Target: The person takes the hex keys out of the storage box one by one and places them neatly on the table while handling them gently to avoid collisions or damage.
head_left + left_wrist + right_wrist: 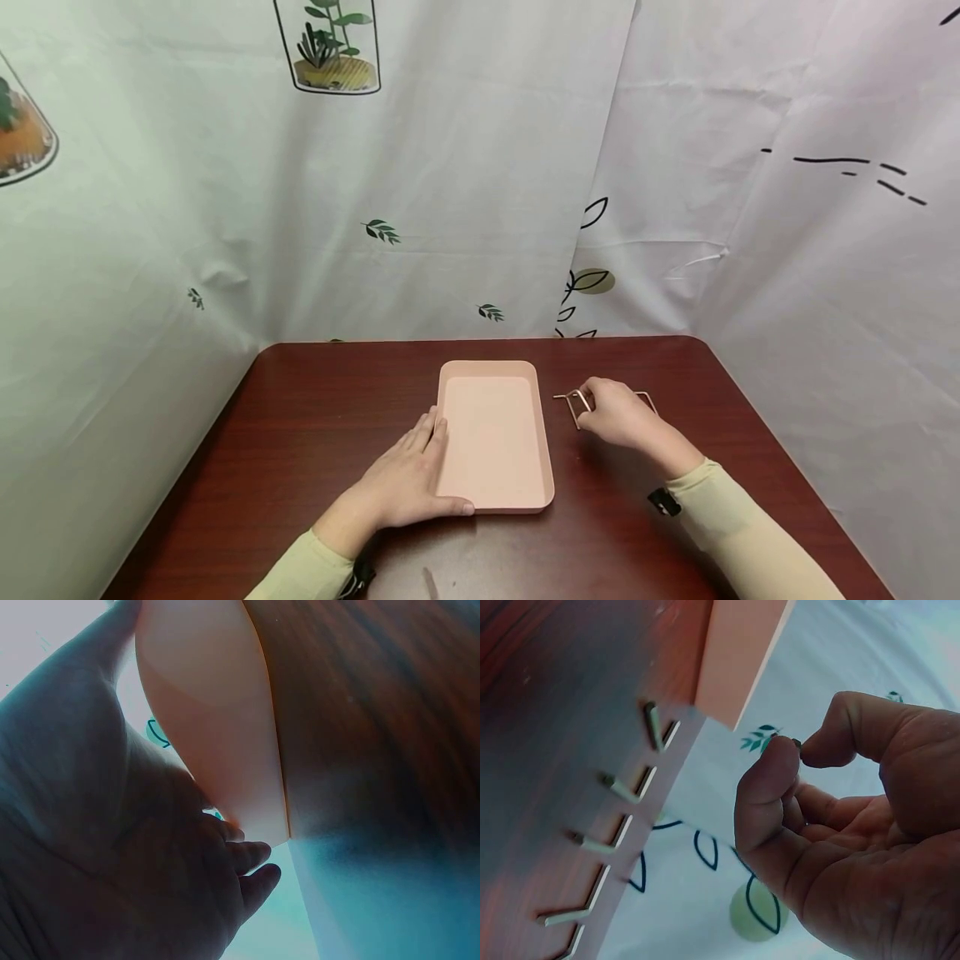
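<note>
A shallow pink rectangular tray (493, 442) lies on the table, long side pointing away from me. My left hand (405, 483) rests against its left side with fingers extended, the thumb on the near rim. In the left wrist view the fingertips touch the tray wall (225, 712). Right of the tray, my right hand (618, 412) pinches a thin gold wire rack (572, 412) between thumb and index finger. The right wrist view shows several bent wire legs (600, 885) close to the tabletop; the hand (847, 840) hides the rack's upper part.
The dark red wooden table (337, 408) has rounded far corners. White fabric (480, 167) printed with leaves and plant jars hangs behind it and along both sides. A small dark mark (430, 583) shows near the table's front.
</note>
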Tool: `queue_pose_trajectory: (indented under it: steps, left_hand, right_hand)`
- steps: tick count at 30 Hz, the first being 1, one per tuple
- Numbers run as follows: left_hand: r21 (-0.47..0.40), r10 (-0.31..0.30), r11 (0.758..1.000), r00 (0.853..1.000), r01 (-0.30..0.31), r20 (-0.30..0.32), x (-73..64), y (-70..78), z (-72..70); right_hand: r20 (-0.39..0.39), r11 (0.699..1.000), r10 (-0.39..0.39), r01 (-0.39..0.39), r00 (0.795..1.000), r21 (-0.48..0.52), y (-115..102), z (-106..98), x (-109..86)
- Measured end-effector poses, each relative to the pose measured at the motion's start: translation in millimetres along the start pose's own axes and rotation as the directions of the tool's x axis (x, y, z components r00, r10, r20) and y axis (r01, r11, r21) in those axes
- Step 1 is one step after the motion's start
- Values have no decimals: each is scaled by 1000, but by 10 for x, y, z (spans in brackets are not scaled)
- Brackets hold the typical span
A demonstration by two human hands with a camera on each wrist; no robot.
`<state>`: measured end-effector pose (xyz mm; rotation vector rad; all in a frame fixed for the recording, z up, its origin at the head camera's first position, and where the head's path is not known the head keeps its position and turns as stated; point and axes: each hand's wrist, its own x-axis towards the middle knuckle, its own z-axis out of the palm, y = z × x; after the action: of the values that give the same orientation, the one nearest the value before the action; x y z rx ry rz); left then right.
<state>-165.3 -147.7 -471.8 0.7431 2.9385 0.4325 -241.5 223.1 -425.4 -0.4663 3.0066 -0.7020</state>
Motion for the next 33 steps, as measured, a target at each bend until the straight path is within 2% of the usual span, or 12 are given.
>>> queue_pose_trajectory:
  steps: [6,12,33]
  left_hand:
    - [-4,1,1000,1000,-1,-5,-4,-6,15]
    - [-3,3,1000,1000,-3,-4,-8,-4,14]
    - [-9,3,1000,1000,-3,-3,-2,-13,9]
  right_hand:
    - [-20,999,25,-26,999,-38,122,-34,-3]
    - [-25,1000,-2,2,1000,-11,231,-55,4]
    - [-35,999,39,-39,999,-9,561,-167,-13]
